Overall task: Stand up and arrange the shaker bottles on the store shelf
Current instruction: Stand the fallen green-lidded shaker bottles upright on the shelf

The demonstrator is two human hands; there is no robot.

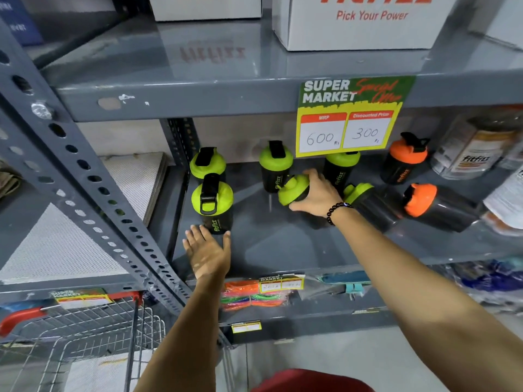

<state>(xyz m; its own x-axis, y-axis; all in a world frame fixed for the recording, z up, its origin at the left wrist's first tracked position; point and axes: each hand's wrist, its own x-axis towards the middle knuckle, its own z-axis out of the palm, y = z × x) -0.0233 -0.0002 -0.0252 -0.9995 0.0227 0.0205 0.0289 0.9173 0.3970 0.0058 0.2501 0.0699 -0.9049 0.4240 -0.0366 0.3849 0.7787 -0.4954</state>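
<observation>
My right hand (317,198) grips a toppled green-lidded black shaker bottle (294,190); my left hand (208,251) lies open by an upright green one (213,203). Five seem upright; two beyond my right fingers lie fallen.

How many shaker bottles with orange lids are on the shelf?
2. One orange-lidded bottle stands upright toward the back right, beside the price sign. The other lies on its side nearer the front right. More may be hidden behind the sign.
</observation>
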